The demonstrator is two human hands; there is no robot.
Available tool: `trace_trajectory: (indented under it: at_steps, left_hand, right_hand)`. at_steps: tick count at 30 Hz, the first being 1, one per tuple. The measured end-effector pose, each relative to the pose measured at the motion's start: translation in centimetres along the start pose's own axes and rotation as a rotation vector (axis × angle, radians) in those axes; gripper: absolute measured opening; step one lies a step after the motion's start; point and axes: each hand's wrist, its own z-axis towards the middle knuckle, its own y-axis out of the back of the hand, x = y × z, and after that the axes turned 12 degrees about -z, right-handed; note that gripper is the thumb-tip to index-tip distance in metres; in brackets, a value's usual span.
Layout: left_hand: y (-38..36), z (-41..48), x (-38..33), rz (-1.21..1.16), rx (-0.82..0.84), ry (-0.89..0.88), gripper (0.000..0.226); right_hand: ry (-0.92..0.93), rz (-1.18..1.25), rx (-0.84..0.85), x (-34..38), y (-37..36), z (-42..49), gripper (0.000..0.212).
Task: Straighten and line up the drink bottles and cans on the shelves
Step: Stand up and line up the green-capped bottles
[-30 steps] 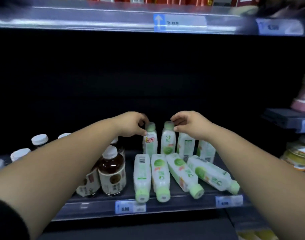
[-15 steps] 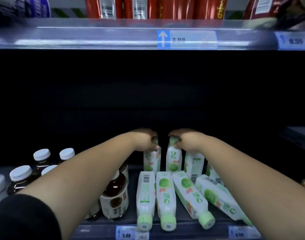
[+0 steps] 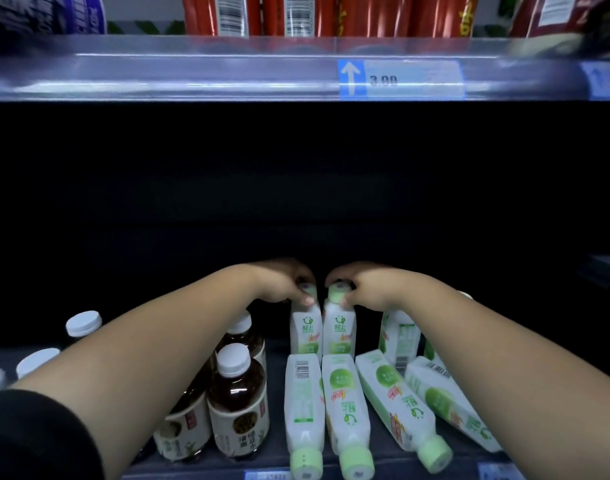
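Left hand [image 3: 282, 283] pinches left upright bottle [image 3: 306, 336] at cap; right hand [image 3: 367, 285] pinches right upright bottle [image 3: 338, 336] likewise.

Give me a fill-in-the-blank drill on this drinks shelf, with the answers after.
The left hand and the right hand each grip the ___ of an upright white bottle.
The fallen white bottles lying in front number ___.
The brown tea bottles beside them have ___ caps.
The arrow on the blue price tag overhead points ___.
Missing words: cap; four; white; up.
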Motion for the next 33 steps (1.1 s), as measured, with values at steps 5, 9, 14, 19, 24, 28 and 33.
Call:
trace_trajectory:
  at_steps: [5, 9, 14, 19, 24, 28, 33]
  left_hand:
    - [-0.4, -0.2, -0.6, 0.067, -0.024, 0.017, 0.051]
    - [-0.5, -0.3, -2.6, 0.076, -0.044, -0.001, 0.064]
    - [-2.2, 0.7, -6.9, 0.064, -0.138, -0.145, 0.059]
    - [-5.5, 2.7, -11.0, 0.062, -0.059, -0.237, 0.056]
    - [-7.5, 4.2, -12.7, 0.159, -0.059, -0.262, 0.053]
    - [-7.6, 4.1, -12.8, 0.247, -0.154, -0.164, 0.062]
    - [-7.2, -0.1, -12.5, 0.054, -0.384, -0.208, 0.062]
  right_hand:
    - [-0.001, 0.027, 0.007, -0.1, 0.1, -0.2, 0.051]
    - [-0.038, 0.112, 0.037, -1.7, 0.6, -1.5, 0.067]
    - [-0.148, 0.108, -0.024, -7.4, 1.1, -5.0, 0.059]
    - [-0.206, 0.114, -0.022, -11.9, 0.5, -8.4, 0.065]
    - [-0.184, 0.069, -0.064, -13.3, -0.6, -9.4, 0.065]
    - [-0.178, 0.050, -0.199, -12.4, -0.8, -9.9, 0.060]
    - [-0.061, 0.162, -0.491, -9.2, -2.4, -11.6, 0.049]
